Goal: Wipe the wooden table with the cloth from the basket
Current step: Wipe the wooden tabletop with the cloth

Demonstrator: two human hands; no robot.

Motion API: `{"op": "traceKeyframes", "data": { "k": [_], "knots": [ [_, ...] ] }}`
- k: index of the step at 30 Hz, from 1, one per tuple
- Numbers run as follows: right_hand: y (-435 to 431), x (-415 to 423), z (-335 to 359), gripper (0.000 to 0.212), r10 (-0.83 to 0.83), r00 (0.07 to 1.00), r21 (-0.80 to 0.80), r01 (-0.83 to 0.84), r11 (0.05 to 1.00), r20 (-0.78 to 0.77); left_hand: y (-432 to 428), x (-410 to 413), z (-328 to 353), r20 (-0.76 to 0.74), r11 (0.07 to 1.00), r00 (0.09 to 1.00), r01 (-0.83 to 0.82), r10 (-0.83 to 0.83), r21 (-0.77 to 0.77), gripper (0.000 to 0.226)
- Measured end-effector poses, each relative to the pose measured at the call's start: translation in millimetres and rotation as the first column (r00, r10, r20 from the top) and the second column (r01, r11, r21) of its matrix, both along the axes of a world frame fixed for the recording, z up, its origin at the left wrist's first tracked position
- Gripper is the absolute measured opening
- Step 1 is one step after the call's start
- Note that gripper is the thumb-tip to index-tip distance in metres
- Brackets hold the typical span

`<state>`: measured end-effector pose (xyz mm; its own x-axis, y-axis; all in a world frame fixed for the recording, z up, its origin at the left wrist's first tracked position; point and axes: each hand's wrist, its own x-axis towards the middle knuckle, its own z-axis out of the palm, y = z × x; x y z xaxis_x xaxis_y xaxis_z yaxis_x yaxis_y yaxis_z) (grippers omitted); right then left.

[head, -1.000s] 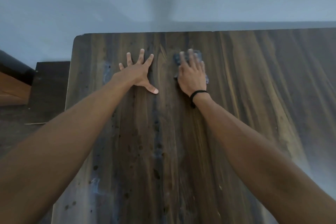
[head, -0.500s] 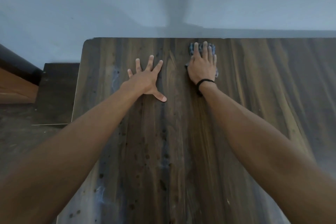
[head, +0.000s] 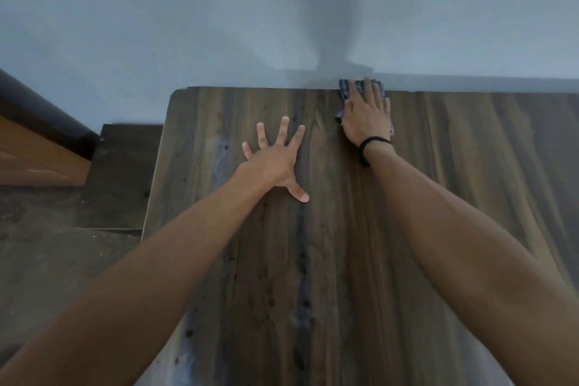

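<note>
A dark wooden table [head: 454, 197] with streaky grain fills the lower view, its far edge against the wall. My right hand [head: 366, 116], a black band at its wrist, presses flat on a blue-grey cloth [head: 344, 89] at that far edge. Only the cloth's far and left borders show past the fingers. My left hand [head: 275, 160] lies flat on the wood with fingers spread, to the left of the cloth and nearer to me. No basket is in view.
A pale wall [head: 282, 9] rises right behind the table. Left of the table lie a dark floor [head: 47, 254] and a brown wooden piece with a black rounded top [head: 34, 147]. Pale smears and dark spots mark the table's left half.
My right hand has slid the cloth away from me, from mid-table up to the far edge by the wall. The left hand has stayed planted in place.
</note>
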<state>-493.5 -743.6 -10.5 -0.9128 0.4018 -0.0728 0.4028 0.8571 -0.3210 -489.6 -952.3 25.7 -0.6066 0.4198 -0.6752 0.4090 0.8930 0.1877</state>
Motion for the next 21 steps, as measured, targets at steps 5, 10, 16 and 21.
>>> {"op": "traceKeyframes", "data": {
  "k": [5,10,16,21],
  "knots": [
    [-8.4,1.2,-0.3,0.053,0.362,0.930,0.012,-0.363,0.932,0.054,4.4,1.0,4.2,0.010,0.999,1.000,-0.007,0.008,-0.032,0.155],
    [-17.3,0.0,-1.6,0.055,0.287,0.957,0.024,-0.288,0.957,0.050,4.9,1.7,6.6,0.013,1.000,1.000,-0.003,0.004,-0.023,0.154],
    [-1.3,10.5,0.8,0.054,0.113,0.993,0.023,-0.114,0.993,0.029,6.5,0.0,5.8,0.024,0.999,1.000,-0.014,0.015,-0.030,0.155],
    [-7.2,20.8,-2.6,0.053,0.279,0.960,0.013,-0.279,0.960,0.027,6.6,1.0,5.9,0.022,0.999,1.000,-0.017,0.017,-0.031,0.156]
  ]
}}
